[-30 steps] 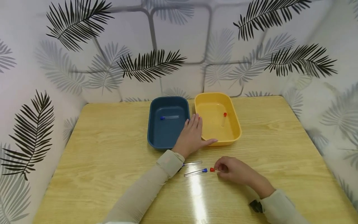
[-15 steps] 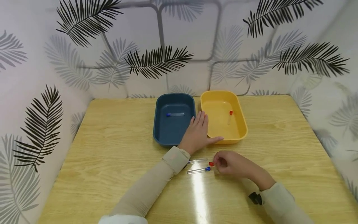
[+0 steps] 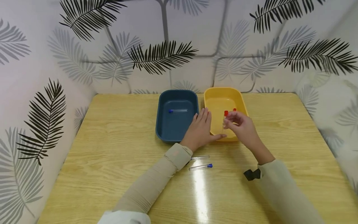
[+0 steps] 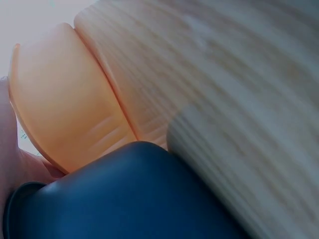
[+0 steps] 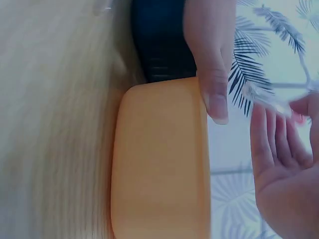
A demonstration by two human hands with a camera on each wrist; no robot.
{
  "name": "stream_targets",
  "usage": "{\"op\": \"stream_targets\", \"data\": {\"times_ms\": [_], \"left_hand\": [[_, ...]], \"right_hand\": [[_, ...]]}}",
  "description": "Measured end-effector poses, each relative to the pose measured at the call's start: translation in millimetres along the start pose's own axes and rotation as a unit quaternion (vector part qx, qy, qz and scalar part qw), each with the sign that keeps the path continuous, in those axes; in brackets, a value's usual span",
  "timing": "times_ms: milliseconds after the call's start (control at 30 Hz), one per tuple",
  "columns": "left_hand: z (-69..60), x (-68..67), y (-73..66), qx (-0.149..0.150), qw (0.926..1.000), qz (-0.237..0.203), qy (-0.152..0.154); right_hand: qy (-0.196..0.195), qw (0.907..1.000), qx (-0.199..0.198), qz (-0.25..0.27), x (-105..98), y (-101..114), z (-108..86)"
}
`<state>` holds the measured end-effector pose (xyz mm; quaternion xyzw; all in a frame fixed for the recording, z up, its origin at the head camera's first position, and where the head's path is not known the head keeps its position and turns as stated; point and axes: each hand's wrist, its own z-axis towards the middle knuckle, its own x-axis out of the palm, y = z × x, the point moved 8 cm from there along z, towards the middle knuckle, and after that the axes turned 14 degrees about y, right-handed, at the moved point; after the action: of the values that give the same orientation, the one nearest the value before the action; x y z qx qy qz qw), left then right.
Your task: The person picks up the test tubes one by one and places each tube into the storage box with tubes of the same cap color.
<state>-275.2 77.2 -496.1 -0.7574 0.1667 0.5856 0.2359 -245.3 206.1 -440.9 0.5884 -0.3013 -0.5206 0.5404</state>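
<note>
Red-capped tube [image 3: 226, 114] pinched in right hand [image 3: 244, 128] above yellow tray [image 3: 216, 107].

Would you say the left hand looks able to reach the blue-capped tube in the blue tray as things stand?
Probably yes: the left hand rests at the edge of the blue tray, and nothing lies over the blue-capped tube inside.

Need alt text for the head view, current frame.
A right hand pinches a red-capped tube over a yellow tray, while the left hand lies across neighbouring edges of that tray and a blue tray. One blue-capped tube lies inside the blue tray; two more tubes lie on the wooden table.
</note>
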Motion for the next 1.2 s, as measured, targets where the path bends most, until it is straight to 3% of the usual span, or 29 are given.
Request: {"op": "stream_targets", "data": {"times_ms": [167, 333, 467, 867, 1200], "left_hand": [[-1.4, -2.1, -0.4, -0.002, 1.0, 0.002, -0.006], [-2.5, -1.4, -1.1, 0.001, 1.0, -0.005, 0.0], [-2.1, -1.7, -1.3, -0.002, 1.0, 0.002, 0.002], [-0.5, -2.7, -4.2, 0.004, 0.9999, 0.011, 0.001], [0.3, -2.0, -2.4, 0.003, 1.0, -0.002, 0.001]], "right_hand": [[-0.078, 0.9859, 0.048, 0.14, -20, -23, 19.7], [-0.099, 0.9725, 0.12, 0.173, -26, -44, 30.0], [-0.099, 0.9642, 0.136, 0.205, -24, -50, 36.3], [-0.1, 0.9448, 0.193, 0.245, -24, -77, 37.9], [-0.064, 0.952, 0.251, 0.163, -20, -93, 44.6]]}}
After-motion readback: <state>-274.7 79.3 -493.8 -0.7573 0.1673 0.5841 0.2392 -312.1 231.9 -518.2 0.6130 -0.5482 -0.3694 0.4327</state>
